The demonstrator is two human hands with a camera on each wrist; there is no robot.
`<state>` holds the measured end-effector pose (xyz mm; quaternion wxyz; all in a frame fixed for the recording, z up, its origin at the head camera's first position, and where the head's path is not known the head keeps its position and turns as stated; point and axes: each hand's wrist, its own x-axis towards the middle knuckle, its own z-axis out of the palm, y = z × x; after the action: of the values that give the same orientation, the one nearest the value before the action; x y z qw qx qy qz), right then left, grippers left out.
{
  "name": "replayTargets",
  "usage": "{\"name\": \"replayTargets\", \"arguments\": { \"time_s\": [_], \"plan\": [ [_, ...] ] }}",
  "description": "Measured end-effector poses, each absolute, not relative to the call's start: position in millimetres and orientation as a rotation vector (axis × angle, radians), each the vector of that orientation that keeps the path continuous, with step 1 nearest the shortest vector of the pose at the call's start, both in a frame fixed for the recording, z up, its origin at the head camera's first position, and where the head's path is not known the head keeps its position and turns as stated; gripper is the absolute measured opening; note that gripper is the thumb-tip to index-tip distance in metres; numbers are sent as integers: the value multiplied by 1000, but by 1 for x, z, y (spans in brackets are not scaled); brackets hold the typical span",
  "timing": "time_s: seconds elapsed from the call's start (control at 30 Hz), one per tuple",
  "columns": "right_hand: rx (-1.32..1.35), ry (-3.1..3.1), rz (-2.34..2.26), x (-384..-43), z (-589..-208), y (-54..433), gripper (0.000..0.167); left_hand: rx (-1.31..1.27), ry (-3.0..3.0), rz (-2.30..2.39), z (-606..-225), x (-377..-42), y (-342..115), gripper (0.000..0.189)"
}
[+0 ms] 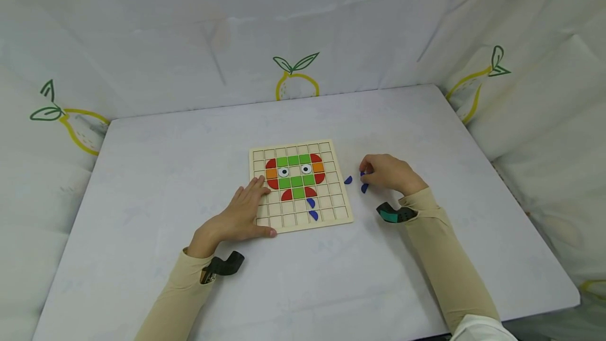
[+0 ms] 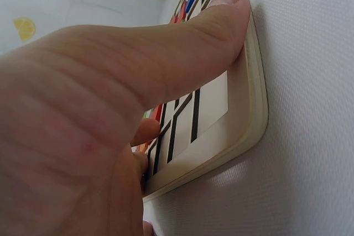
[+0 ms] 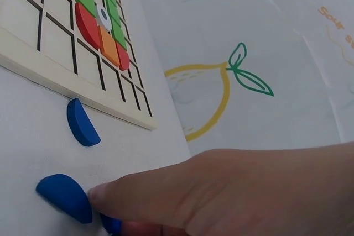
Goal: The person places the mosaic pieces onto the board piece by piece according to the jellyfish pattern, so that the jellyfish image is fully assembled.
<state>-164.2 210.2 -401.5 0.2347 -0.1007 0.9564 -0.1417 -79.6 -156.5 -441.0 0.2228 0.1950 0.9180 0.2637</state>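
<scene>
A wooden grid board [image 1: 338, 201] lies on the white table. My left hand [image 1: 241, 212] rests on its left side with fingers spread, the thumb along the near edge, as the left wrist view also shows. Beyond the board's right side, my right hand [image 1: 390, 172] pinches a blue half-round piece [image 3: 110, 224] between thumb and fingers, mostly hidden by the thumb. Close to the thumb tip lies another blue half-round piece [image 3: 65, 197]. A third blue piece [image 3: 83, 122] lies nearer the board's edge.
Red, orange and green pieces [image 1: 298, 193] and two eye pieces [image 1: 283, 172] form a figure on the grid. Below it sit two blue half-round pieces [image 1: 313, 216]. White cloth with lemon drawings [image 1: 297, 86] hangs behind the table [image 1: 165, 172].
</scene>
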Motion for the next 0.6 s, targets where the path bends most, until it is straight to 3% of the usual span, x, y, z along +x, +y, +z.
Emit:
{"name": "replayTargets", "arguments": {
  "time_s": [0.6],
  "plan": [
    [-277,2669,-553,-164,-406,207,25,537,2531,734,-440,-80,-156,98]
  ]
}}
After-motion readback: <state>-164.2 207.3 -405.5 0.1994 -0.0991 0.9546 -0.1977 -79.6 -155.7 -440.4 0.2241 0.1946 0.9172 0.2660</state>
